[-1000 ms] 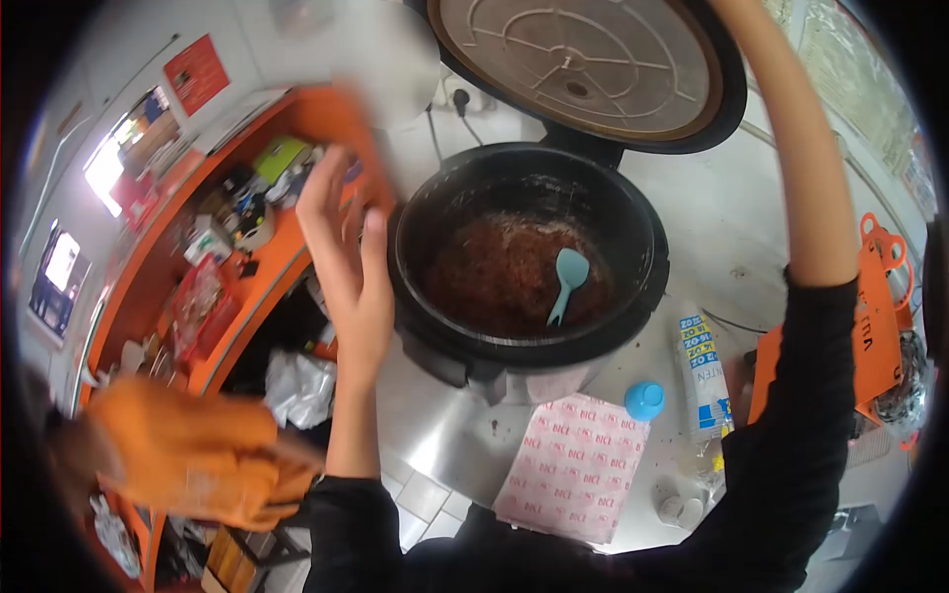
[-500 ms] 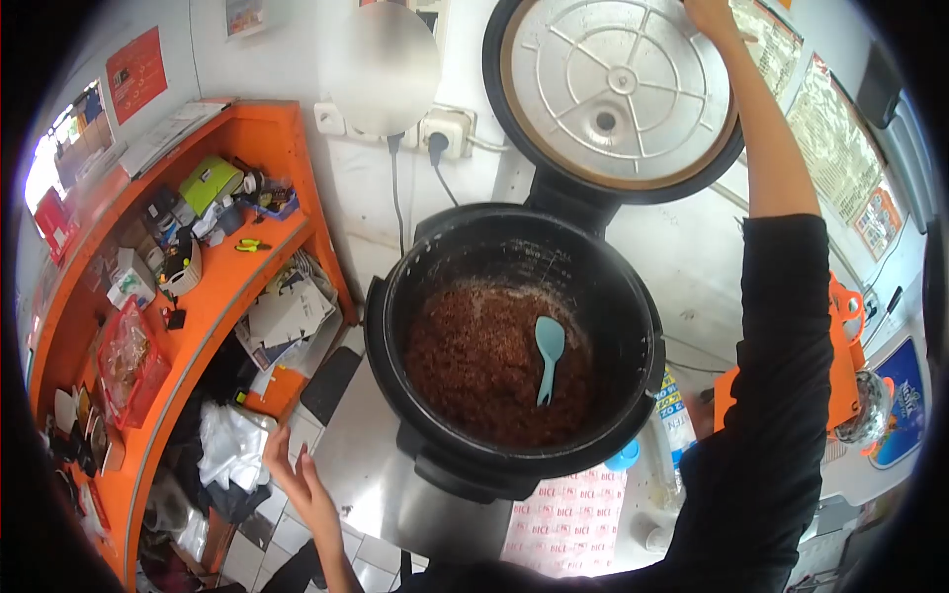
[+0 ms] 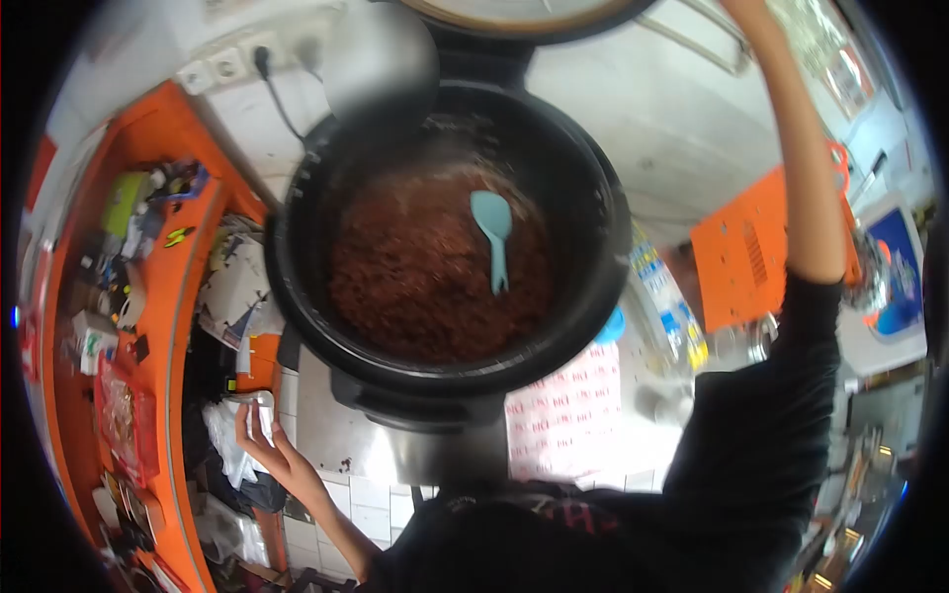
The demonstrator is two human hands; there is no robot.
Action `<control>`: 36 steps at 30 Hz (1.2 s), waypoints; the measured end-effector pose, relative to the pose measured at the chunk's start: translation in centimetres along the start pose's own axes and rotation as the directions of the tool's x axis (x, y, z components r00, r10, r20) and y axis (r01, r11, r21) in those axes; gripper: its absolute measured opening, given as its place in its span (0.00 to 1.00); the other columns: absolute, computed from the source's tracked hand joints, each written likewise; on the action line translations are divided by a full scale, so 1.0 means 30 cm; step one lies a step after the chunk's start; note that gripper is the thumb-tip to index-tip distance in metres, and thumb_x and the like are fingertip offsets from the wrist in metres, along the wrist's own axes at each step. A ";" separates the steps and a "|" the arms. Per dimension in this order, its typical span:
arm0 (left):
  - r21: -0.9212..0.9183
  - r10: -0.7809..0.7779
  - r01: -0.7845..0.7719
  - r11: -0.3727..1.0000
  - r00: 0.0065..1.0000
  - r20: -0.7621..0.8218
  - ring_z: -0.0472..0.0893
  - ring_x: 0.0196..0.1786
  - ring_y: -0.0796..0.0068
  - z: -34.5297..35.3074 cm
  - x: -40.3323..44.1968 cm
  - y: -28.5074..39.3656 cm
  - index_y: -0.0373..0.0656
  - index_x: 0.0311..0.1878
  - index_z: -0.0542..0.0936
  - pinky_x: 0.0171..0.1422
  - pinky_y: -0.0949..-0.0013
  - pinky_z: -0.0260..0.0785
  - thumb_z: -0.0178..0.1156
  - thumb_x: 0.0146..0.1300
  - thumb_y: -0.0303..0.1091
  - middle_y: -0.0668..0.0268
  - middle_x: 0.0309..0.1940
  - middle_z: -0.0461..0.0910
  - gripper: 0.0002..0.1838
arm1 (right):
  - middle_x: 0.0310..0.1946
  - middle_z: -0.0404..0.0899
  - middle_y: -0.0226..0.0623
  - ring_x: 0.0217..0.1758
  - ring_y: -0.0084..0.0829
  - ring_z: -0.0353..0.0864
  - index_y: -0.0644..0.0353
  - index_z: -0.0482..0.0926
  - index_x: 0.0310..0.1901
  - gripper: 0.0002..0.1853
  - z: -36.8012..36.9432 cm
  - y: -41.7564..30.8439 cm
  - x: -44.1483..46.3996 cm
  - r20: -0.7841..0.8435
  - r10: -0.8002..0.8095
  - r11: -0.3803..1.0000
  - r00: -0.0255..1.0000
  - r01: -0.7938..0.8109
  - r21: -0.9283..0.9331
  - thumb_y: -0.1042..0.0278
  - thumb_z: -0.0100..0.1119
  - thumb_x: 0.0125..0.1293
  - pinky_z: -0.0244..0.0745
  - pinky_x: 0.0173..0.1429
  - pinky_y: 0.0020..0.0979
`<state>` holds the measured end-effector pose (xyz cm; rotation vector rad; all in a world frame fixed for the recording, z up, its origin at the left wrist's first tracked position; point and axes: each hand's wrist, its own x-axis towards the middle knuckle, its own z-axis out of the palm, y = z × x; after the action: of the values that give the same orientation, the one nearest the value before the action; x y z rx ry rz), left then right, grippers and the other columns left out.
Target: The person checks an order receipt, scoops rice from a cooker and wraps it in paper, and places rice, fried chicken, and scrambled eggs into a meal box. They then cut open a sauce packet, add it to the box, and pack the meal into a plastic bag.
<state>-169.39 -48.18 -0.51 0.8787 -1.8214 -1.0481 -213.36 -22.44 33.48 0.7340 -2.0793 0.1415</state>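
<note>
Counter bears black cooker, contents brown; left hand spread, right hand cropped, unclear.

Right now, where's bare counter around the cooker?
Mostly bare: the steel counter in front of the cooker, left of the printed paper, apart from a few crumbs. Crowded: right of the paper, with a plastic pack and clear container; the orange shelf too.

Lid cut off above; right hand mostly cropped

rice cooker: lid up | teal rice paddle: on red-brown grains | left hand: splayed | right hand: cropped
</note>
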 end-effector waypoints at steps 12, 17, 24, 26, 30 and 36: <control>-0.125 0.124 -0.103 0.987 0.976 0.178 0.63 0.61 0.62 0.100 -0.022 0.098 0.39 0.59 0.59 0.62 0.61 0.59 0.44 0.64 0.26 0.56 0.58 0.60 0.20 | 0.54 0.61 0.46 0.56 0.50 0.62 0.43 0.67 0.55 0.33 0.352 -0.122 -1.776 0.832 0.285 0.915 0.476 -0.393 -0.089 0.56 0.68 0.43 0.60 0.57 0.50; -0.137 0.116 -0.091 0.986 0.976 0.183 0.63 0.61 0.61 0.028 -0.155 0.109 0.39 0.59 0.58 0.62 0.61 0.60 0.43 0.64 0.25 0.57 0.59 0.58 0.20 | 0.51 0.63 0.45 0.53 0.47 0.66 0.48 0.66 0.55 0.31 0.346 0.046 -1.800 0.692 0.155 0.869 0.705 -0.431 0.245 0.62 0.66 0.48 0.64 0.55 0.45; -0.047 -0.004 0.010 0.999 0.992 0.124 0.65 0.61 0.61 -0.156 -0.311 0.038 0.39 0.58 0.60 0.58 0.58 0.65 0.46 0.64 0.32 0.57 0.60 0.59 0.20 | 0.55 0.63 0.46 0.59 0.46 0.64 0.54 0.55 0.62 0.32 0.105 0.123 -1.635 0.912 0.304 -0.713 0.275 -0.570 0.409 0.46 0.50 0.62 0.67 0.57 0.47; -0.052 -0.010 0.018 0.999 0.990 0.140 0.65 0.61 0.61 -0.161 -0.326 0.040 0.39 0.58 0.60 0.58 0.57 0.65 0.46 0.64 0.32 0.57 0.60 0.59 0.20 | 0.60 0.59 0.44 0.57 0.50 0.67 0.50 0.53 0.63 0.31 0.036 0.133 -1.559 0.801 0.208 -0.710 0.562 -0.476 0.519 0.43 0.43 0.64 0.69 0.56 0.43; -0.087 -0.025 0.046 0.995 0.973 0.230 0.65 0.60 0.61 -0.130 -0.302 0.067 0.40 0.58 0.60 0.59 0.58 0.64 0.45 0.65 0.30 0.57 0.59 0.60 0.19 | 0.61 0.56 0.47 0.58 0.52 0.66 0.53 0.52 0.63 0.33 -0.091 0.058 -1.284 0.715 0.406 -0.489 0.569 -0.525 0.697 0.42 0.43 0.63 0.69 0.56 0.42; -0.123 0.141 -0.098 0.988 0.902 0.409 0.60 0.65 0.61 -0.003 -0.128 0.103 0.42 0.61 0.58 0.64 0.57 0.58 0.58 0.55 0.30 0.56 0.64 0.54 0.30 | 0.40 0.76 0.44 0.44 0.31 0.77 0.69 0.72 0.46 0.25 -0.158 -0.201 -0.809 0.689 0.274 -0.053 0.671 -0.705 0.707 0.50 0.50 0.63 0.71 0.49 0.31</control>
<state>-168.24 -43.68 1.08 0.4966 -2.1205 -1.3087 -196.42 -14.79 16.10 0.5849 -2.3097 2.2041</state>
